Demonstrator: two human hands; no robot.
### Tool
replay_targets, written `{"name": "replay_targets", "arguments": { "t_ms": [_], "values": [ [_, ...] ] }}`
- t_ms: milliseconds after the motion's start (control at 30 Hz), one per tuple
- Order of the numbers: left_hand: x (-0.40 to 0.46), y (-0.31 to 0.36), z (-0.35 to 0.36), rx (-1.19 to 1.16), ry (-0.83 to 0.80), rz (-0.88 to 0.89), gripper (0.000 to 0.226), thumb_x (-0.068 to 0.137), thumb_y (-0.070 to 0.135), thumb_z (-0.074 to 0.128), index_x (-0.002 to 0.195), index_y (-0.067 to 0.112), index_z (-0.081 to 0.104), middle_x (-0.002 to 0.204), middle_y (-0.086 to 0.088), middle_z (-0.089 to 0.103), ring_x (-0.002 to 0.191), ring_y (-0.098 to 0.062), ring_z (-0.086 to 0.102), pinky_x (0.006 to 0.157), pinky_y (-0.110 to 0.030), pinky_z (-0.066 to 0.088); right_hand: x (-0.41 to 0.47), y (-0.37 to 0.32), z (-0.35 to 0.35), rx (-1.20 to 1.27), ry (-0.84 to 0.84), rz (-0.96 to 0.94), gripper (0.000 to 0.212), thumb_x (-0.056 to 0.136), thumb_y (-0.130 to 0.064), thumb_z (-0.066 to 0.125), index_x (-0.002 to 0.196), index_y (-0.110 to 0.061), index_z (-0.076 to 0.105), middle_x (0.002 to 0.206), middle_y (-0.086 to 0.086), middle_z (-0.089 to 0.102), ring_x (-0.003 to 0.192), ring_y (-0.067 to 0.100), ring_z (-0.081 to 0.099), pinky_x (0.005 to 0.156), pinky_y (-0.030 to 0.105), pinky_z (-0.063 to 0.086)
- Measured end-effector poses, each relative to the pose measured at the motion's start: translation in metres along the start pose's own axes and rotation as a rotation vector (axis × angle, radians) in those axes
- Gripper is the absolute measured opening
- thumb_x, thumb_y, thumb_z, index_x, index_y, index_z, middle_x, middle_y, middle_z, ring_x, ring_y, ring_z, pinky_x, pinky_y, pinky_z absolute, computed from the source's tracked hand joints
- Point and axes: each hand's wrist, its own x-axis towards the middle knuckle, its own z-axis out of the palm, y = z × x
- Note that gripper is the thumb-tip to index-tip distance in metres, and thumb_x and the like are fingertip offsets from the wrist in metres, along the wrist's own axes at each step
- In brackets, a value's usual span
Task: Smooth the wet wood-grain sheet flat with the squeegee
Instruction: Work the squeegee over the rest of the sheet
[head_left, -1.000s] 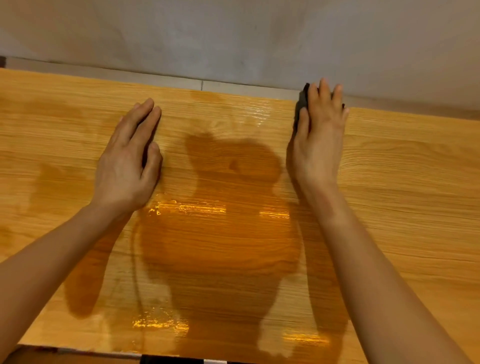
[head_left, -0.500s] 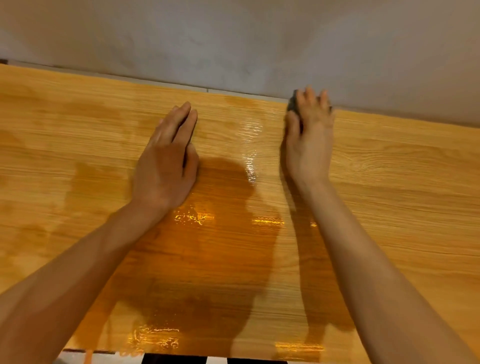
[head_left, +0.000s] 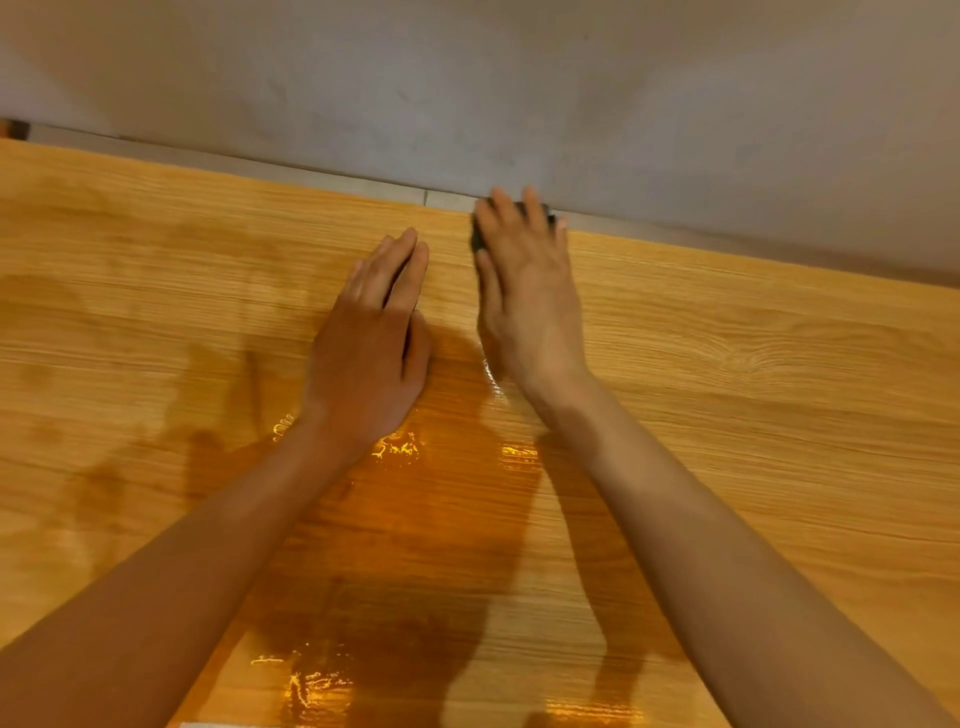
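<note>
Grey plaster wall (head_left: 571, 93) backs the wet, glossy wood-grain sheet (head_left: 753, 364), which lies flat under both my arms. At its far edge my right hand (head_left: 530, 301) presses a dark squeegee (head_left: 477, 240), fingers curled over it, so most of it is hidden. Just beside it, my left hand (head_left: 374, 353) lies flat, fingers straight. I see no writing.

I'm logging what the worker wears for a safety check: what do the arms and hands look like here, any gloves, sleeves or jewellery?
Both forearms are bare as far as the frame shows, with no sleeve in view. The left hand and the right hand wear no gloves. No ring, watch or wristband is visible on either hand or wrist, and there are no markings or bandages that the head view shows.
</note>
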Motion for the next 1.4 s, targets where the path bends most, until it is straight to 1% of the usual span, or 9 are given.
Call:
{"name": "replay_targets", "arguments": {
  "t_ms": [100, 300, 533, 767, 867, 1000, 1200, 1300, 1400],
  "values": [
    [0.0, -0.001, 0.001, -0.003, 0.007, 0.012, 0.054, 0.103, 0.019, 0.035, 0.155, 0.002, 0.034, 0.163, -0.013, 0.03, 0.153, -0.027, 0.025, 0.128, -0.036, 0.014, -0.002, 0.019, -0.015, -0.07, -0.093, -0.19, 0.042, 0.104, -0.019, 0.036, 0.146, -0.013, 0.039, 0.155, 0.004, 0.033, 0.147, 0.022, 0.018, 0.122, 0.036, 0.009],
    [-0.002, -0.003, 0.0, 0.015, 0.009, 0.003, 0.054, 0.105, 0.023, 0.032, 0.157, 0.005, 0.031, 0.165, -0.009, 0.026, 0.154, -0.025, 0.022, 0.126, -0.033, 0.015, -0.035, 0.06, -0.04, -0.058, 0.184, 0.338, 0.045, 0.104, -0.015, 0.033, 0.148, -0.01, 0.033, 0.157, 0.008, 0.026, 0.148, 0.026, 0.012, 0.122, 0.041, 0.005],
    [-0.003, -0.001, 0.0, 0.024, 0.008, 0.022, 0.053, 0.106, 0.02, 0.034, 0.156, 0.002, 0.032, 0.165, -0.012, 0.027, 0.154, -0.025, 0.022, 0.127, -0.04, 0.019, -0.03, 0.014, -0.003, -0.115, -0.046, -0.097, 0.051, 0.1, -0.011, 0.047, 0.149, -0.013, 0.033, 0.157, 0.005, 0.027, 0.148, 0.023, 0.015, 0.122, 0.04, 0.01],
    [-0.004, -0.003, 0.0, -0.002, 0.02, 0.027, 0.052, 0.106, 0.019, 0.034, 0.156, 0.003, 0.033, 0.164, -0.011, 0.028, 0.154, -0.027, 0.023, 0.124, -0.043, 0.027, -0.089, 0.076, -0.05, -0.106, 0.236, 0.492, 0.048, 0.105, -0.02, 0.03, 0.151, -0.009, 0.024, 0.16, 0.007, 0.017, 0.149, 0.025, 0.007, 0.122, 0.047, 0.004],
    [-0.004, -0.002, -0.001, 0.003, 0.032, 0.027, 0.051, 0.106, 0.019, 0.035, 0.155, 0.002, 0.034, 0.163, -0.013, 0.031, 0.153, -0.028, 0.026, 0.125, -0.044, 0.026, -0.078, 0.016, -0.009, -0.139, 0.159, 0.239, 0.049, 0.099, -0.014, 0.041, 0.146, -0.005, 0.036, 0.153, 0.014, 0.033, 0.144, 0.035, 0.024, 0.121, 0.038, 0.009],
    [-0.004, 0.001, -0.002, -0.014, 0.024, 0.027, 0.052, 0.105, 0.019, 0.037, 0.154, 0.001, 0.036, 0.163, -0.012, 0.032, 0.152, -0.027, 0.028, 0.124, -0.046, 0.027, -0.082, 0.007, 0.001, -0.08, -0.023, -0.145, 0.048, 0.101, -0.016, 0.051, 0.146, -0.012, 0.038, 0.155, 0.006, 0.032, 0.147, 0.024, 0.019, 0.122, 0.039, 0.011],
    [-0.002, 0.002, -0.004, -0.068, 0.026, -0.031, 0.054, 0.103, 0.018, 0.04, 0.154, 0.003, 0.036, 0.163, -0.011, 0.032, 0.153, -0.024, 0.026, 0.123, -0.049, 0.027, -0.048, 0.124, -0.081, -0.155, 0.114, 0.262, 0.047, 0.104, -0.021, 0.031, 0.149, -0.006, 0.03, 0.158, 0.013, 0.024, 0.148, 0.029, 0.012, 0.122, 0.042, 0.004],
    [-0.002, 0.004, -0.002, -0.103, 0.056, -0.037, 0.052, 0.102, 0.013, 0.041, 0.152, 0.0, 0.04, 0.161, -0.012, 0.035, 0.151, -0.026, 0.031, 0.12, -0.054, 0.03, -0.014, 0.124, -0.075, -0.254, 0.095, 0.241, 0.043, 0.103, -0.028, 0.032, 0.137, -0.004, 0.045, 0.137, 0.019, 0.048, 0.133, 0.035, 0.037, 0.117, 0.047, 0.017],
    [-0.003, 0.004, -0.001, -0.143, 0.057, -0.058, 0.051, 0.102, 0.012, 0.042, 0.151, 0.0, 0.041, 0.162, -0.009, 0.034, 0.152, -0.025, 0.03, 0.121, -0.054, 0.029, 0.017, 0.083, -0.044, -0.421, 0.01, 0.093, 0.038, 0.1, -0.038, 0.038, 0.106, -0.009, 0.062, 0.098, 0.015, 0.065, 0.093, 0.033, 0.057, 0.088, 0.042, 0.041]
  ]
}}
